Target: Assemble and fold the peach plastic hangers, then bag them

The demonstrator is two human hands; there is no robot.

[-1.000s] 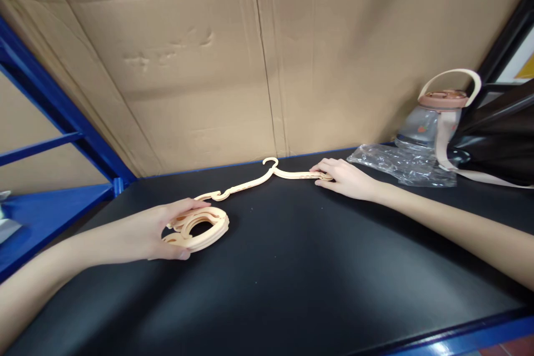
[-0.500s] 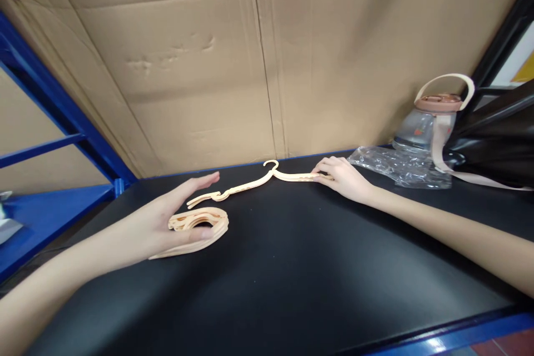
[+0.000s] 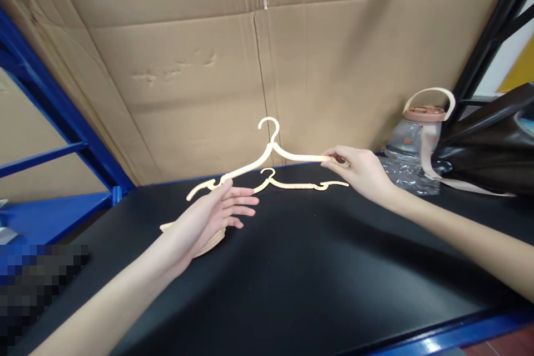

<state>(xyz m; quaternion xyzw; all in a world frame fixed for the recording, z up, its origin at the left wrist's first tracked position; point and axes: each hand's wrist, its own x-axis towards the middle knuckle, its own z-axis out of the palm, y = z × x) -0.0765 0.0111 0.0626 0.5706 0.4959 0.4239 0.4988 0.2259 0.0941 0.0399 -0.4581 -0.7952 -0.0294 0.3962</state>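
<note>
My right hand (image 3: 361, 172) pinches the right end of a cream plastic hanger (image 3: 273, 147) and holds it up above the black tabletop (image 3: 312, 267), hook upward. A second cream hanger (image 3: 300, 184) lies flat on the table just beneath it. My left hand (image 3: 212, 214) is open with fingers stretched out, its thumb at the raised hanger's left arm. Under that hand sits a small stack of folded cream hangers (image 3: 211, 246), mostly hidden by the palm.
A cardboard wall (image 3: 208, 67) backs the table. At the right stand a clear bottle with a pink lid and strap (image 3: 411, 133), a crumpled clear plastic bag (image 3: 406, 181) and a black bag (image 3: 492, 144). A blue rack frame (image 3: 50, 111) is on the left.
My right hand lifted one hanger off the table, leaving another lying there. My left hand let go of the folded stack, opened and rose toward the raised hanger's left arm.
</note>
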